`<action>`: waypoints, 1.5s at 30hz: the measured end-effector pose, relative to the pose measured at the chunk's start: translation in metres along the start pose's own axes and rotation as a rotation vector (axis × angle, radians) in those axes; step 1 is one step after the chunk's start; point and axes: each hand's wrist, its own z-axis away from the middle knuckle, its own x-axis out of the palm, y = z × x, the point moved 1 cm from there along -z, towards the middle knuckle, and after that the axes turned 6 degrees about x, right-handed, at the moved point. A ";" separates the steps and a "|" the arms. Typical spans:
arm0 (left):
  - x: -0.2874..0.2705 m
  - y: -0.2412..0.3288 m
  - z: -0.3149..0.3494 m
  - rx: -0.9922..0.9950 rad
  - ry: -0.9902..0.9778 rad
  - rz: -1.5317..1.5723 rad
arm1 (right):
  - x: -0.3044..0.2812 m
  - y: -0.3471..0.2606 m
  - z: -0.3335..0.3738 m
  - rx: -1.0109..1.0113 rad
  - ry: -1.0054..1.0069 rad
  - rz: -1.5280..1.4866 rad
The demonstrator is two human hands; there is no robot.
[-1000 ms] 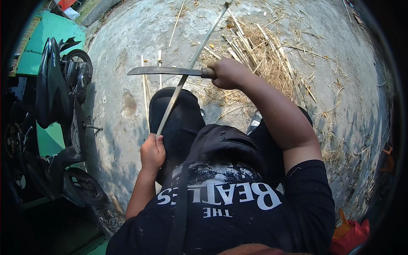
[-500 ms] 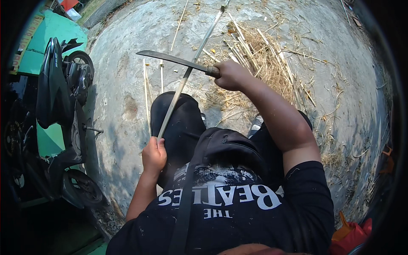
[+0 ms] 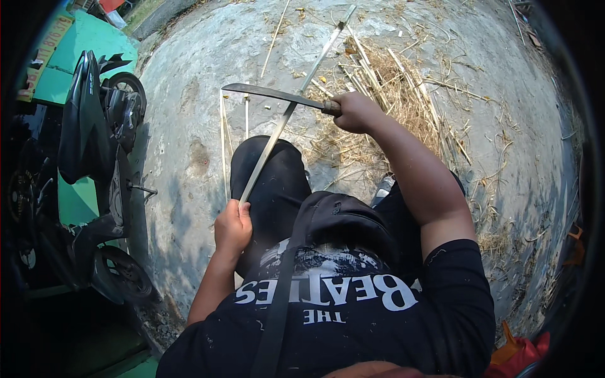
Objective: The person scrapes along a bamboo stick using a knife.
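My left hand (image 3: pixel 232 225) is closed around the near end of a long pale bamboo strip (image 3: pixel 270 147), beside my bent left knee. From there the strip slants up and away to the right, over the ground. In my right hand (image 3: pixel 354 113) is the wooden handle of a machete (image 3: pixel 268 93). Its dark, slightly curved blade points left and lies across the strip near the strip's middle. A dark band, perhaps a node, marks the strip near its far end. The fingers of my right hand are wrapped round the handle and mostly hidden.
Right of centre, a heap of split strips and fine shavings (image 3: pixel 403 94) covers the grey concrete ground (image 3: pixel 183 120). Several thin strips lie left of my knee and farther off. A black motorbike (image 3: pixel 94 126) stands at the left. A red and orange item (image 3: pixel 523 353) sits at lower right.
The machete, strip and right hand appear slightly further right and lower in the picture. The whole view has also shifted a little. Both hands keep their holds.
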 end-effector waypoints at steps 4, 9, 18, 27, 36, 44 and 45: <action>0.005 -0.008 0.002 -0.006 0.007 0.034 | -0.005 -0.024 0.012 -0.045 -0.012 -0.079; 0.001 -0.002 -0.001 -0.012 -0.006 0.024 | 0.011 -0.025 0.008 -0.189 -0.017 0.058; 0.002 -0.002 -0.002 0.011 0.004 -0.003 | 0.021 -0.013 -0.003 -0.189 -0.028 0.060; 0.003 -0.002 -0.004 0.014 0.011 -0.007 | 0.027 -0.009 -0.006 -0.224 -0.008 0.009; 0.002 -0.003 -0.003 -0.004 0.004 0.025 | 0.022 -0.016 -0.003 -0.200 -0.072 -0.032; 0.001 -0.001 -0.004 0.006 0.017 0.029 | 0.022 -0.016 -0.002 -0.203 -0.080 -0.022; 0.001 -0.002 -0.004 0.009 0.018 0.032 | 0.023 -0.016 -0.002 -0.203 -0.080 -0.023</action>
